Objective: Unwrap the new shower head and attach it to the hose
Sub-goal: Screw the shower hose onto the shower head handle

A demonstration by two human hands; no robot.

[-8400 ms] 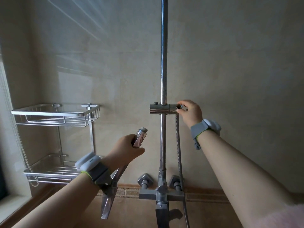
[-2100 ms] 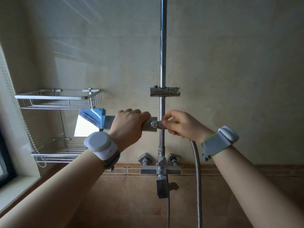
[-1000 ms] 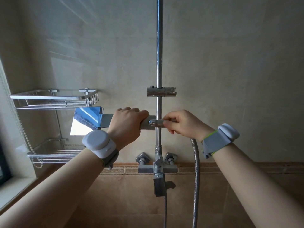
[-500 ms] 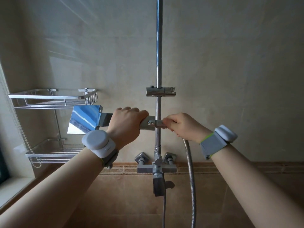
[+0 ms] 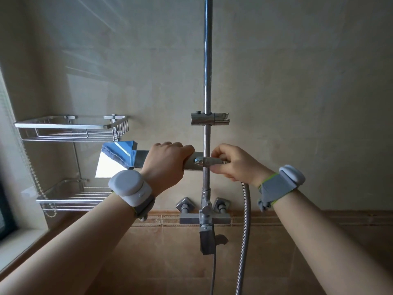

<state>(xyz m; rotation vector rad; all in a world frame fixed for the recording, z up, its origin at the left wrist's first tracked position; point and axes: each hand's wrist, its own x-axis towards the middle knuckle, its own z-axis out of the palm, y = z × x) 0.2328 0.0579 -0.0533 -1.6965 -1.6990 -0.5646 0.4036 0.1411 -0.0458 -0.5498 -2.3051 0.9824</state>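
Note:
The square chrome shower head lies level in front of the wall, its mirrored head pointing left. My left hand is wrapped around its handle. The handle's end sits against the metal nut of the ribbed hose, just in front of the vertical rail. My right hand pinches that hose nut between fingers and thumb. From my right hand the hose hangs down and runs out of the bottom of the view.
A chrome riser rail with a sliding holder stands at centre. The mixer tap is fixed to the wall below it. A two-tier wire shelf hangs at left, beside a window sill.
Earlier my right hand was up at the holder and the shower head hung low. The head has since been raised level and met by the hose end. In the last second, only small shifts of my right fingers.

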